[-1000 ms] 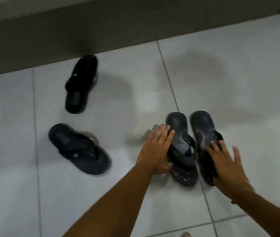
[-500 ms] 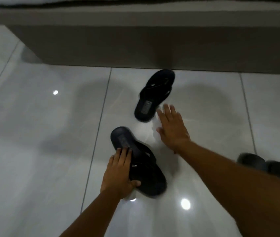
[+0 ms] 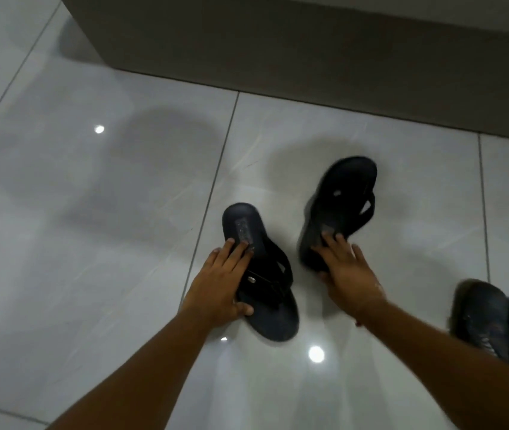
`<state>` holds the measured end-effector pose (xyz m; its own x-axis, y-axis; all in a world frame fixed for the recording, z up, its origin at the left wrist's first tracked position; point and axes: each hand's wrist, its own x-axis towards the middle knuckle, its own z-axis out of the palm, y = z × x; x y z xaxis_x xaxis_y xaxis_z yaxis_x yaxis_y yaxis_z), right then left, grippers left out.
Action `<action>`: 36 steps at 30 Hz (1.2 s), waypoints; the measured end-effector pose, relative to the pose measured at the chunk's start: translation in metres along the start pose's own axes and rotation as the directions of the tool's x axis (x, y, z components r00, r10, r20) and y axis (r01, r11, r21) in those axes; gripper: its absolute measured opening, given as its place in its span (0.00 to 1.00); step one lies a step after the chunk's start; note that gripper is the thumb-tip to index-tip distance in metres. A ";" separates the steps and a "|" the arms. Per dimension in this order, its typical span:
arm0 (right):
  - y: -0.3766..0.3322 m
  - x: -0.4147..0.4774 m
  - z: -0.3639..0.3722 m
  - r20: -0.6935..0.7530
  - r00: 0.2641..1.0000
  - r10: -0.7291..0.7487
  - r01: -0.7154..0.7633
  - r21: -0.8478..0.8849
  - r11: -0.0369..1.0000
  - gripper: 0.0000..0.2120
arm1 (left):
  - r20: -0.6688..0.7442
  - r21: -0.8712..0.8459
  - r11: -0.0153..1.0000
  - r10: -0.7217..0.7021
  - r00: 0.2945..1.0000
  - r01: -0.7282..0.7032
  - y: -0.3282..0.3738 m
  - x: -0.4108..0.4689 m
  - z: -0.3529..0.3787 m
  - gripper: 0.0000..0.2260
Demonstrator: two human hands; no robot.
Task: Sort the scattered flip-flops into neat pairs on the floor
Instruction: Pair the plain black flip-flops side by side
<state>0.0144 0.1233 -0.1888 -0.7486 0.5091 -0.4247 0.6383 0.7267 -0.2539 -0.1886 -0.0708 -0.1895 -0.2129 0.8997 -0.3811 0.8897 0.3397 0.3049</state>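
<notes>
Two black flip-flops lie on the glossy white tile floor. My left hand [image 3: 220,285] grips the nearer flip-flop [image 3: 265,283] along its left edge, fingers on the heel label and thumb by the toe end. My right hand [image 3: 347,271] holds the heel end of the second flip-flop [image 3: 341,209], which is tilted up on its side and blurred. The two lie roughly parallel, a hand's width apart. A darker pair of flip-flops [image 3: 495,321] rests side by side at the right edge, partly behind my right forearm.
A low grey-brown base of furniture [image 3: 309,41] runs along the back of the floor. Ceiling lights reflect off the tiles [image 3: 91,274]. Open floor extends to the left and in front of me.
My right hand has reached the far flip-flop, taken its heel and pulled it nearer, tipping it up. My left hand stays on the near flip-flop. The view has shifted left.
</notes>
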 end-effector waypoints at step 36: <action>-0.111 -0.039 0.042 0.048 0.924 0.378 -0.364 0.408 0.838 0.31 | 0.191 0.129 0.991 0.004 0.981 -0.029 -0.060 -0.052 -0.005 0.54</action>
<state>-0.0195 0.0036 -0.1811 -0.4421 0.7232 -0.5306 0.8801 0.2355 -0.4123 -0.2330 -0.1362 -0.1834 -0.1282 0.8319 -0.5399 0.9403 0.2751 0.2006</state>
